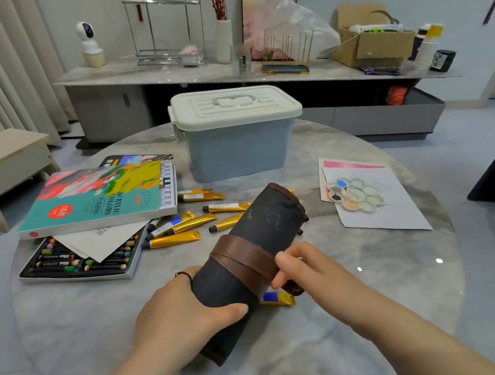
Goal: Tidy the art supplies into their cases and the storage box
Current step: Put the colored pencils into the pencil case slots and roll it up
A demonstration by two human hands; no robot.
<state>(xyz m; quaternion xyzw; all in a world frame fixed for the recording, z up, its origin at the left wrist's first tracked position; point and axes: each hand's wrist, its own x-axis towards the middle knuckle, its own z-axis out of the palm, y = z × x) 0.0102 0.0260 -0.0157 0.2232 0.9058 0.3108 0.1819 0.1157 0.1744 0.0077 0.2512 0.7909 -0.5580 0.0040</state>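
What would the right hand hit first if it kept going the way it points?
The right hand points up and left and is pinching the strap of the roll, so the roll comes first. Beyond it lie the paint tubes, though depth is hard to judge.

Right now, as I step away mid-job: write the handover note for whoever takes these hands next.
Left hand grips the rolled canvas case near its lower end. Right hand pinches its brown strap, wound round the middle.
Storage box: behind it, lid on. Gold paint tubes: loose on the table, one under the roll. Acrylic colours case lies on the open oil pastel tray. Palette sits on paper, right.
Done: case rolled. Left: fasten strap, box tubes, close pastels, fill storage box.
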